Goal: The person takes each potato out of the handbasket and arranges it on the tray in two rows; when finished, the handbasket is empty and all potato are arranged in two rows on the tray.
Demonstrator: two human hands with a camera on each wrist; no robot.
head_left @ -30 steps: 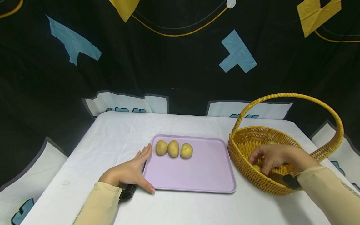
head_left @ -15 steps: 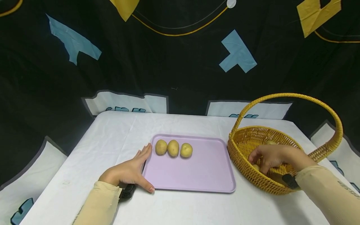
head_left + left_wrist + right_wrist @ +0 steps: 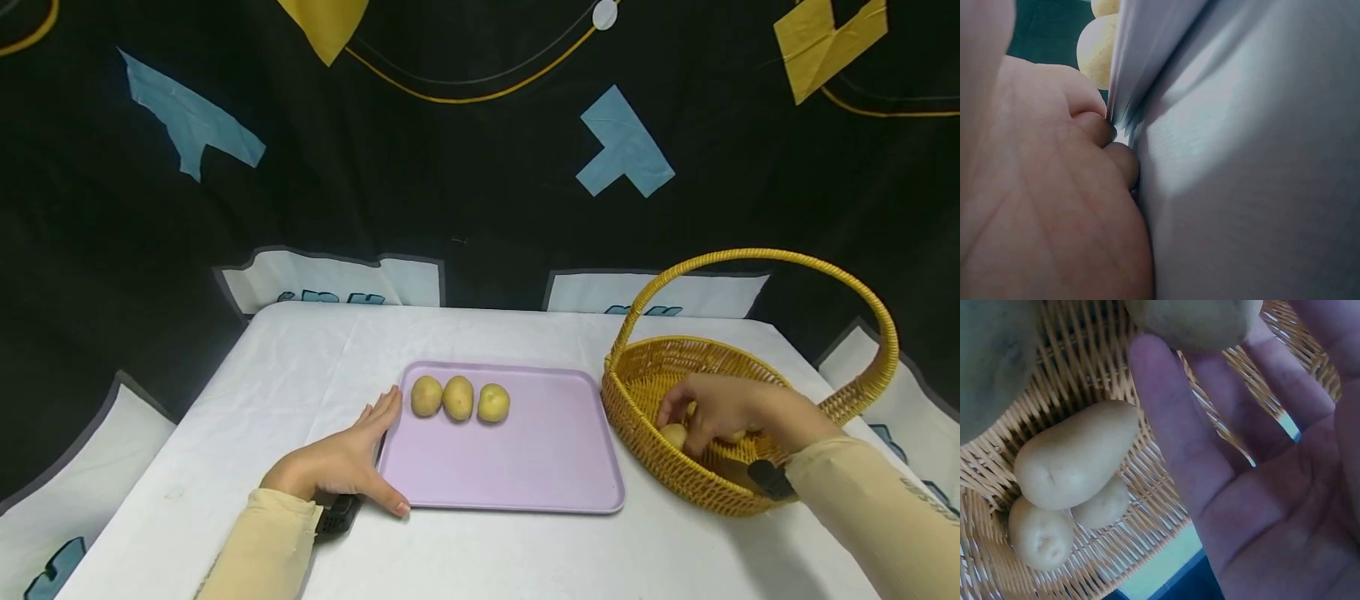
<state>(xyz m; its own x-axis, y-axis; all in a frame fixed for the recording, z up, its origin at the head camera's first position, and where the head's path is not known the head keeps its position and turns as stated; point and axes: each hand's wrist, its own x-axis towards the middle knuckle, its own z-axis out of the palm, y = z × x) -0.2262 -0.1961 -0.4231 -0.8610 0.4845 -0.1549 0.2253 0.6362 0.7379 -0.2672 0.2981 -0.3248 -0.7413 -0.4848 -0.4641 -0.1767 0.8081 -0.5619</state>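
My left hand (image 3: pixel 341 458) rests at the left side of a lilac tray (image 3: pixel 540 467), fingers stretched along its edge and thumb by the near left corner. Three potatoes (image 3: pixel 458 398) lie in a row at the tray's upper left. Inside a wicker basket (image 3: pixel 626 417) on the right, my right hand (image 3: pixel 723 412) holds a potato (image 3: pixel 672 435) between thumb and fingertips. The right wrist view shows that potato (image 3: pixel 1197 322) at the fingertips, with the thumb partly cut off. More potatoes, among them a long potato (image 3: pixel 1075 456), lie in the basket beside the hand.
A tall arched handle (image 3: pixel 757 254) rises over the basket and the right forearm. The white-covered table (image 3: pixel 487 558) ends at a dark patterned cloth (image 3: pixel 465 183) behind. A black device (image 3: pixel 337 515) sits under the left wrist.
The potato at my right fingertips has come up slightly and shows more. The whole head view has shifted a little. My left hand keeps its place at the tray.
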